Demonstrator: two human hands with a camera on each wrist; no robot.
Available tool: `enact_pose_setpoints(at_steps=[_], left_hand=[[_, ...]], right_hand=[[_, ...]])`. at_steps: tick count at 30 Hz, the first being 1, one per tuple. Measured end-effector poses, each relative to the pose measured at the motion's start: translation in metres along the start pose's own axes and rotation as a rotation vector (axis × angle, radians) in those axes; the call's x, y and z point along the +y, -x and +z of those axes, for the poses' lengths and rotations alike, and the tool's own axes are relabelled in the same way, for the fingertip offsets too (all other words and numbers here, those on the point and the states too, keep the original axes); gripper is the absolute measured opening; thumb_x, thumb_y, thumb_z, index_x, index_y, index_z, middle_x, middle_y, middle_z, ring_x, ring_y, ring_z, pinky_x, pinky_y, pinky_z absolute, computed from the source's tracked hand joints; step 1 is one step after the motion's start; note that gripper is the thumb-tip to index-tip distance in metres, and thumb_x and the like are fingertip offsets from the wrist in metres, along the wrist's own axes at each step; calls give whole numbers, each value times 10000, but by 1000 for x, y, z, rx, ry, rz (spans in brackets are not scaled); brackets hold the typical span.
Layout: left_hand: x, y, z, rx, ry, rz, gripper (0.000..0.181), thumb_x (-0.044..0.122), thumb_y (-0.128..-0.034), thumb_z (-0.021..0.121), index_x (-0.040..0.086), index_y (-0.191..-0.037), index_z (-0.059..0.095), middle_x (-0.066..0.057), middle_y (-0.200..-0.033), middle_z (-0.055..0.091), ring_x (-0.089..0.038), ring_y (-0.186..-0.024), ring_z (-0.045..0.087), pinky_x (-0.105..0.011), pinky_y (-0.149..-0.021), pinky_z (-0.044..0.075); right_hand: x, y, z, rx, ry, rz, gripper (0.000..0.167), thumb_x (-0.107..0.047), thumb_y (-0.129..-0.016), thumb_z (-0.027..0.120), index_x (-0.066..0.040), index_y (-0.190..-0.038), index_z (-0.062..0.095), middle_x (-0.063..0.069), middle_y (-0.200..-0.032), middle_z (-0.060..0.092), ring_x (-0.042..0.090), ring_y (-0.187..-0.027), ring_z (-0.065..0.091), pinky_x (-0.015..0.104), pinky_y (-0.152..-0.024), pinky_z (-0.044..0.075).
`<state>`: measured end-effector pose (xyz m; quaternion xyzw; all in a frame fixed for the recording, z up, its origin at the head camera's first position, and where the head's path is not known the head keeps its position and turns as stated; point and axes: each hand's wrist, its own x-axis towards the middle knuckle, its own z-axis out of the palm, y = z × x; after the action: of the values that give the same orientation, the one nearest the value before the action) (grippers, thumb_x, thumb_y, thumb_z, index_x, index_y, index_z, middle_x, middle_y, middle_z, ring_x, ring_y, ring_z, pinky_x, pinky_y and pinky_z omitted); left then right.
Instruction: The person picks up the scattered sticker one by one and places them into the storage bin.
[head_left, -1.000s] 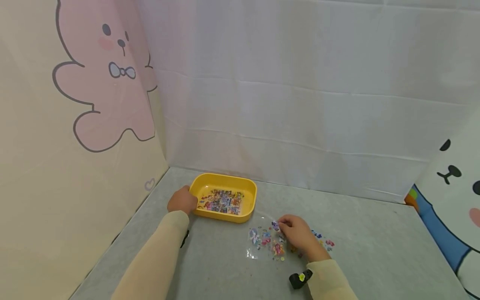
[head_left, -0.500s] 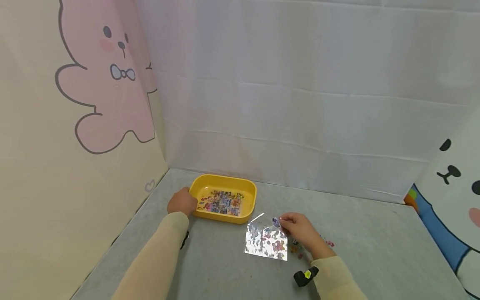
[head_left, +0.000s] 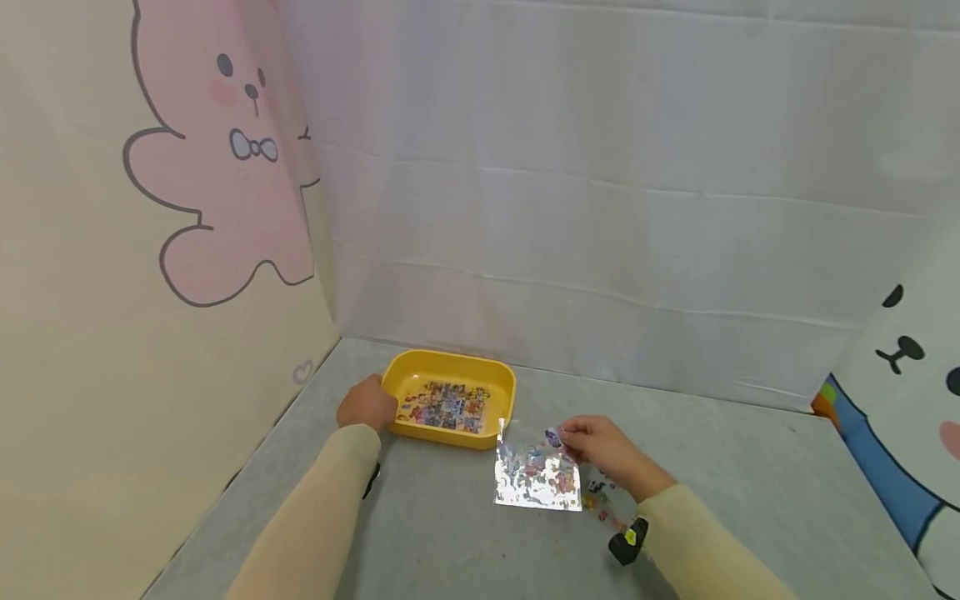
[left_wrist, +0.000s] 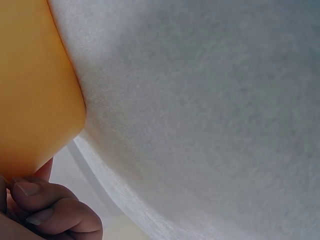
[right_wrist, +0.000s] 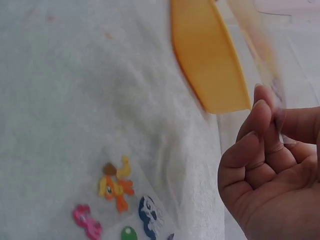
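Observation:
My left hand (head_left: pixel 366 404) grips the left end of a yellow tray (head_left: pixel 438 434); its curled fingers show against the tray's wall in the left wrist view. Inside the tray lie colourful printed sticker sheets (head_left: pixel 452 407). By its upper right corner, my right hand (head_left: pixel 611 454) pinches a clear sticker sheet (head_left: pixel 536 477) between thumb and fingers. That sheet is lifted off the table and glares with reflected light, just right of the tray. Beneath the right hand, a second clear sticker sheet (right_wrist: pixel 116 189) with cartoon ponies lies flat on the table, partly hidden by the hand in the head view.
The grey cloth-covered table (head_left: pixel 442 533) meets a white curtain (head_left: pixel 570 208) right behind the tray. A pink cartoon bear (head_left: pixel 225 192) is printed on the left wall hanging, and a white cartoon animal (head_left: pixel 922 392) on the right one.
The right hand has raised the pinched sticker sheet off the table and tilted it, uncovering more of the sheet below. The left hand stays on the tray.

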<state>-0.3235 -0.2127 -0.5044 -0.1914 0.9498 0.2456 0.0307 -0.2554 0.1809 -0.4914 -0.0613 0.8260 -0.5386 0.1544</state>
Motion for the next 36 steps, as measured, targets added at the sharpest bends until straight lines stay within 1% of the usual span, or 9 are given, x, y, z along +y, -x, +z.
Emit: enact_pose_setpoints(at_steps=[4,7,11,16,24,28,32,36], left_hand=[[1,0,-1,-2,-4,0,505,159,-951,605,-30,-1415,539,-211,-1192,676,-321,-929,610,-517,-891,523],[2,0,-1,-9,0,-2,511,158,-952,607,-33,-1420,535,-217,-1201,674,-323,-933,611,-516,-899,524],[5,2,-2,-18,5,-1,516,158,-957,606,-34,-1430,527,-223,-1220,669,-326,-946,613,-518,-914,524],[6,5,-5,-18,4,-5,506,152,-962,602,-41,-1424,526,-227,-1216,669,-331,-951,617,-526,-924,522],[3,1,-3,-30,0,2,494,157,-959,606,-47,-1403,531,-224,-1183,672,-331,-926,611,-533,-911,522],[5,2,-3,-31,7,-3,483,152,-955,605,-43,-1392,542,-219,-1172,674,-333,-926,608,-532,-919,521],[6,2,-4,-27,10,-11,491,152,-955,603,-34,-1405,539,-220,-1195,671,-337,-946,608,-534,-933,516],[5,3,-5,-29,10,-17,502,156,-962,597,-34,-1421,528,-227,-1217,665,-339,-959,609,-532,-935,516]], right_hand=[[-7,-8,-1,-9,35,50,213,-96,-1046,560,31,-1115,716,59,-904,679,187,-816,615,357,-752,562],[-15,-13,-2,0,32,73,212,-102,-1049,560,21,-1112,721,64,-926,689,191,-825,618,354,-768,566],[-24,-21,-4,2,35,56,219,-119,-1052,567,22,-1119,721,73,-942,693,192,-825,621,352,-794,574],[-34,-33,-4,-23,67,35,212,-137,-1054,574,7,-1098,723,80,-927,691,195,-814,610,344,-804,570],[-45,-56,0,14,142,71,201,-149,-1060,566,-17,-1028,714,68,-842,630,194,-785,569,319,-773,544],[-48,-67,-1,34,147,97,205,-149,-1061,559,-17,-991,699,53,-808,634,178,-756,557,297,-727,508],[-52,-75,1,71,146,117,211,-138,-1063,546,8,-1040,697,55,-813,659,167,-748,566,321,-733,506],[-60,-80,9,87,140,119,220,-130,-1061,548,25,-1104,698,61,-829,678,157,-759,590,296,-713,508]])
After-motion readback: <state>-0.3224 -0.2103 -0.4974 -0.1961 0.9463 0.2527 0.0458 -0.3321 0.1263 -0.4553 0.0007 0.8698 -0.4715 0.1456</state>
